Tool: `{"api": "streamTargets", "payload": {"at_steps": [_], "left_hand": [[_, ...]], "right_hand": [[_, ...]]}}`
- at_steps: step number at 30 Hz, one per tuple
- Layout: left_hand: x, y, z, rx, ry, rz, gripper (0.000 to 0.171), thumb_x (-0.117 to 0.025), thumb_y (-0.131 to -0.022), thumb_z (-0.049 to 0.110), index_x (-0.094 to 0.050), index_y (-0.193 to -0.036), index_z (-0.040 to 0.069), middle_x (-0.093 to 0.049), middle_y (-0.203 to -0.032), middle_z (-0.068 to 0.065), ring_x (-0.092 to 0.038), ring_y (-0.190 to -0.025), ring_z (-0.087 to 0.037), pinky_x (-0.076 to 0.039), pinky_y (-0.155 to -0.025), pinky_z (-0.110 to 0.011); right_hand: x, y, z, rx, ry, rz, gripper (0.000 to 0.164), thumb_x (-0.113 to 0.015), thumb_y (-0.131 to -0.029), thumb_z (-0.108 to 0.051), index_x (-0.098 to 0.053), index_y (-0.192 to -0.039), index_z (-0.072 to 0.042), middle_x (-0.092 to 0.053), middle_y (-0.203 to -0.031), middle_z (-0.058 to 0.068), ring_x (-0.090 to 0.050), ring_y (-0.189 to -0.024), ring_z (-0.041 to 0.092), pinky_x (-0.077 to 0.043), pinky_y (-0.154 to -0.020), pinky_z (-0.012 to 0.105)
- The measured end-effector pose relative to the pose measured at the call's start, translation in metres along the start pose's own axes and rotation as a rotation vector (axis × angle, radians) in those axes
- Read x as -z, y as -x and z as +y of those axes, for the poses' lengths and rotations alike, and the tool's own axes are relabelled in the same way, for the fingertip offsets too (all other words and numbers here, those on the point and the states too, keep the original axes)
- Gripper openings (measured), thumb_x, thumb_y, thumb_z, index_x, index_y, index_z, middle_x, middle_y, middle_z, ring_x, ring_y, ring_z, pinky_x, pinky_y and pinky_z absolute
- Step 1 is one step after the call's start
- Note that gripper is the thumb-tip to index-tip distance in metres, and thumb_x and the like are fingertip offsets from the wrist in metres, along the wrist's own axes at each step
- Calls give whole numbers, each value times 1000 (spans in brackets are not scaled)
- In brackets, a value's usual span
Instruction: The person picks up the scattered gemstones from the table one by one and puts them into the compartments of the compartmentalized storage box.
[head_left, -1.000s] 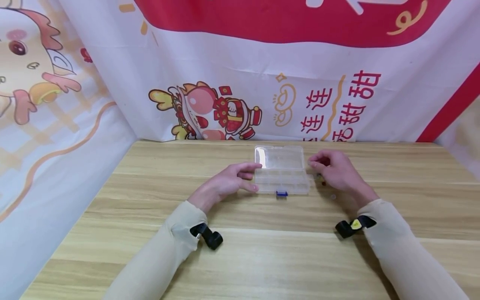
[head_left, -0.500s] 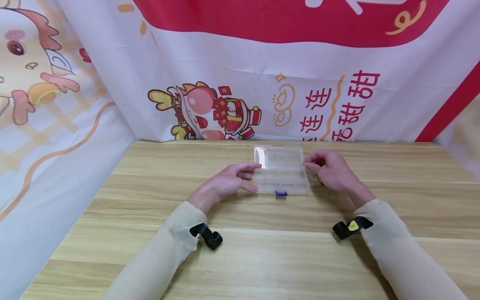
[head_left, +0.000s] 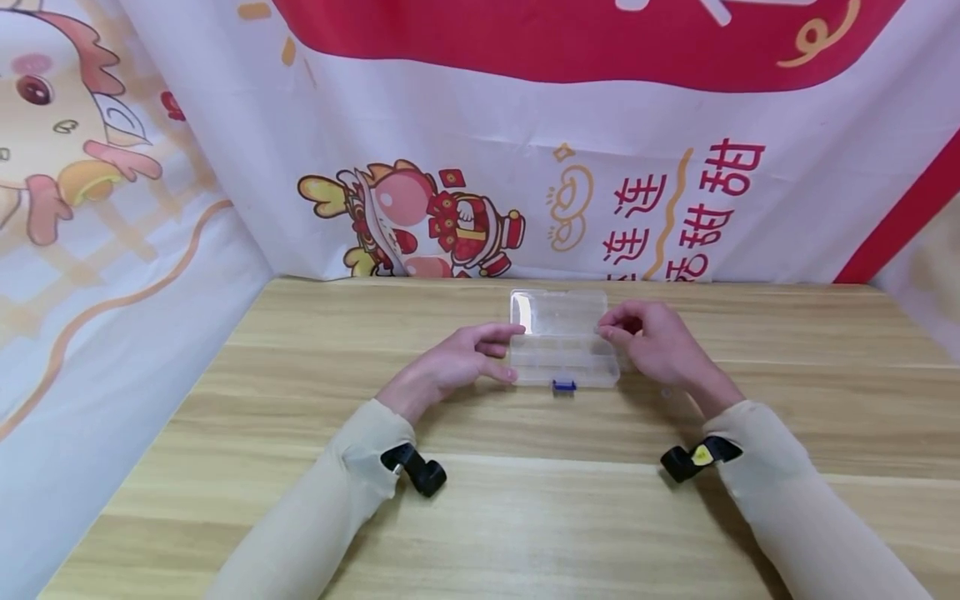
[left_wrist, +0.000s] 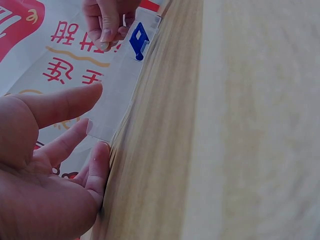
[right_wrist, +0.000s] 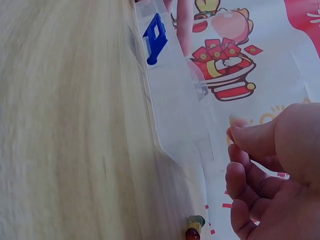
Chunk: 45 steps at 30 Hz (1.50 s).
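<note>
A clear plastic compartment box point(head_left: 562, 372) lies on the table, its clear lid point(head_left: 558, 312) swung back and a blue latch point(head_left: 564, 386) at its front. At the box's left end is my left hand point(head_left: 457, 362), fingers extended, with thumb and fingertips right at the edge. My right hand point(head_left: 656, 342) is over the box's right end, thumb and forefinger pinching a small pale piece point(left_wrist: 104, 46); too little of it shows to tell its kind. The other right fingers curl loosely beneath, as the right wrist view shows.
Small bead-like pieces, one dark red point(right_wrist: 192, 234) and one greenish point(right_wrist: 197, 219), lie beside the box's right end. A small clear piece point(head_left: 666, 392) sits on the wood-grain table point(head_left: 517, 517) by the right wrist. A printed cloth point(head_left: 465, 108) hangs behind the table.
My right hand has moved left from beside the box to over its right end, still pinching the small piece. The left hand stays at the box's left end.
</note>
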<state>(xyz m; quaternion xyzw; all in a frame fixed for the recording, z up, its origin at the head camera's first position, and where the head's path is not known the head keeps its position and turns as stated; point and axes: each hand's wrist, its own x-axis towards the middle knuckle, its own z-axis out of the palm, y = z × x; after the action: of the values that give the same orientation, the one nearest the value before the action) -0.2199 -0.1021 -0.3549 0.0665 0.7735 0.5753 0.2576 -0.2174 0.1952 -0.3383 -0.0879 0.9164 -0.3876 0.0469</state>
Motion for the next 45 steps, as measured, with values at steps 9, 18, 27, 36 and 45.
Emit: {"api": "streamTargets", "payload": {"at_steps": [9, 18, 27, 36, 45], "left_hand": [[-1, -2, 0, -2, -15, -7, 74, -83, -87, 6, -59, -152, 30, -53, -153, -4, -48, -141, -27, -38, -125, -47], [-1, -1, -1, -1, -19, -12, 72, -82, -88, 6, -58, -152, 30, -53, -153, -5, -48, -140, -27, -38, -124, -48], [-3, -1, 0, 5, -15, -6, 74, -82, -87, 5, -58, -152, 30, -53, -153, -5, -48, -141, -27, -38, -124, -47], [-3, -4, 3, -4, -25, -12, 75, -81, -87, 4, -57, -153, 29, -53, -153, -6, -49, -141, -28, -38, -124, -47], [1, -2, 2, 5, -16, -6, 72, -82, -88, 5, -59, -151, 31, -54, -151, -5, -49, -139, -27, -39, -123, -47]], "right_hand": [[-3, 3, -5, 25, 5, -19, 16, -64, -106, -19, -72, -115, -8, -67, -105, 12, -57, -95, 25, -51, -68, 27], [-9, 3, -4, 29, 47, -34, 12, -67, -104, -17, -74, -112, -11, -66, -102, 9, -56, -93, 24, -50, -70, 28], [-13, 3, -3, 45, 70, -35, 9, -67, -104, -15, -75, -108, -11, -67, -100, 8, -57, -90, 23, -50, -70, 28], [-13, 4, -5, 10, 83, -35, 12, -67, -105, -18, -74, -112, -12, -66, -104, 9, -57, -92, 24, -51, -70, 29], [-16, 1, -8, 27, 95, -44, 12, -67, -105, -19, -74, -112, -13, -67, -103, 8, -58, -92, 23, -51, -72, 29]]}}
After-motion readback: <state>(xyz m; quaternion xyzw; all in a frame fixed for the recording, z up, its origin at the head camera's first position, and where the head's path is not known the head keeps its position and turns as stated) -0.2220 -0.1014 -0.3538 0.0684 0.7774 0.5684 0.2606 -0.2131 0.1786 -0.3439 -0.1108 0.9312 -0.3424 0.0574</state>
